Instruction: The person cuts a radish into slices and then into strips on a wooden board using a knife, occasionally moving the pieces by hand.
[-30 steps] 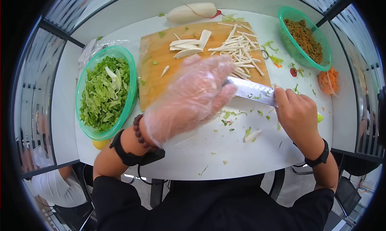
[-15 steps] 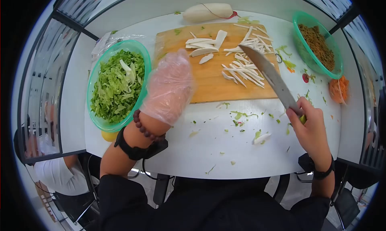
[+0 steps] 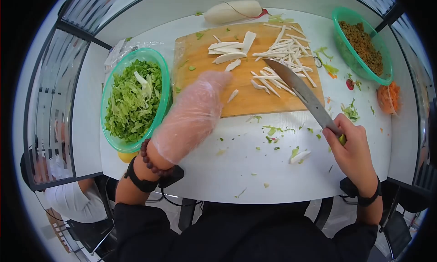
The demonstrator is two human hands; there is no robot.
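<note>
My left hand [image 3: 195, 109], in a clear plastic glove, reaches over the left part of the wooden cutting board [image 3: 200, 43]. Its fingers look stretched out, though creased plastic blurs them; the fingertips come close to a small white radish piece [image 3: 233, 65]. Another small piece [image 3: 232, 95] lies just right of the hand. My bare right hand [image 3: 350, 148] grips a kitchen knife [image 3: 302, 89] by its handle, the blade slanting up-left over the board's right side. Thin white radish strips [image 3: 275, 82] lie around the blade tip. Flat radish slices [image 3: 227, 52] sit farther back.
A green bowl [image 3: 105, 125] of shredded lettuce [image 3: 132, 102] stands left. At back right is another green bowl [image 3: 339, 32] with brown crumbly food [image 3: 364, 45], near bagged orange shreds [image 3: 388, 98]. A whole white radish [image 3: 232, 12] lies behind the board. Vegetable scraps [image 3: 275, 134] dot the white table [image 3: 218, 180].
My left hand has shifted forward and right, its fingertips nearing the small radish piece. A second small piece now shows beside it. The knife tip has moved slightly left and lower.
</note>
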